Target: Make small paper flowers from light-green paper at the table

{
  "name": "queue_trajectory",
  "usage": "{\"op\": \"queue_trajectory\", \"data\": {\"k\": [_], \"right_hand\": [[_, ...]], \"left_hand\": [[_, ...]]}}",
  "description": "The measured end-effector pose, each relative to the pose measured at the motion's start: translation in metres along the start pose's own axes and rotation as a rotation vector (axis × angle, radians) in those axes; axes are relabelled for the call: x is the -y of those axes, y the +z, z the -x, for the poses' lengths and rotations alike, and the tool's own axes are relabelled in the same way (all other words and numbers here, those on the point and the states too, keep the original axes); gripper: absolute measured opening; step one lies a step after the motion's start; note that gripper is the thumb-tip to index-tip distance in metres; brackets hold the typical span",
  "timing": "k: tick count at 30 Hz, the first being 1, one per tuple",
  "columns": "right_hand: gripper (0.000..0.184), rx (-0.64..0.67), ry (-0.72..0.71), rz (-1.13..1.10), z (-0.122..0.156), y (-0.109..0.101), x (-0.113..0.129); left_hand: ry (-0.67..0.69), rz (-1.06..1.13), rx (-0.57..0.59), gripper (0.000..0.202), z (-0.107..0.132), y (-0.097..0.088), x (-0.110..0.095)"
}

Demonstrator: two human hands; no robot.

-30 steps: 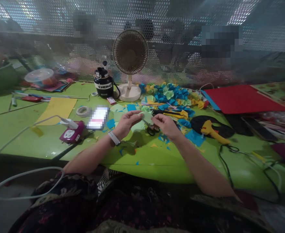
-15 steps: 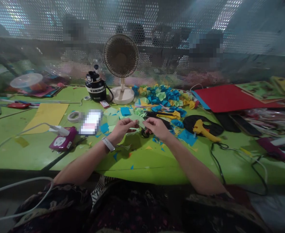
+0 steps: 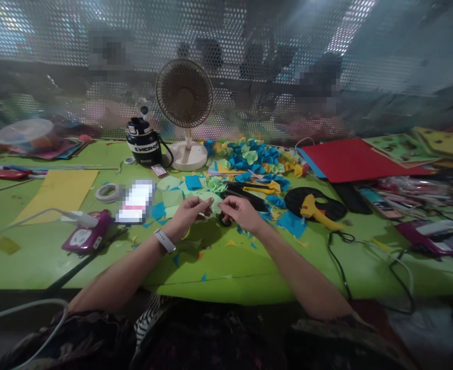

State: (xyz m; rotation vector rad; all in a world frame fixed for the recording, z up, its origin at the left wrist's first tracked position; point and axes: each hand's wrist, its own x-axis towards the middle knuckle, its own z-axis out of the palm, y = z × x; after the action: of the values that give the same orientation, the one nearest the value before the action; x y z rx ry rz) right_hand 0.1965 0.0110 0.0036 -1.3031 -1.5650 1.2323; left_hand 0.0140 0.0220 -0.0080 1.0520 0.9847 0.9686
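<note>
One pale green paper scrap [image 3: 212, 202], pinched above the table [image 3: 219, 272].
My left hand [image 3: 187, 218] and right hand [image 3: 241, 214] grip it between fingertips from either side; thin, curled, irregularly cut.

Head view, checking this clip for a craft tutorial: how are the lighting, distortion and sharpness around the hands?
In the head view, the perforated screen glares white at the top, the green table's front edge bows from wide-angle distortion, the left hand and right hand look reasonably clear, though dim, above a soft shadow, and the bright phone is pixelated.
</note>
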Motion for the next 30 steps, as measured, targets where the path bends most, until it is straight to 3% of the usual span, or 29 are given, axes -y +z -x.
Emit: {"op": "queue_trajectory", "data": {"k": [6,30], "right_hand": [[0.047,-0.012,0.01,-0.032,-0.0012,-0.0009,-0.003],[0.038,0.07,0.061,0.044,0.0001,-0.0063,-0.0106]], "left_hand": [[0.044,-0.05,0.028,0.045,-0.0013,-0.0023,0.0034],[-0.034,-0.141,0.05,0.043,-0.0046,-0.0079,0.0089]]}}
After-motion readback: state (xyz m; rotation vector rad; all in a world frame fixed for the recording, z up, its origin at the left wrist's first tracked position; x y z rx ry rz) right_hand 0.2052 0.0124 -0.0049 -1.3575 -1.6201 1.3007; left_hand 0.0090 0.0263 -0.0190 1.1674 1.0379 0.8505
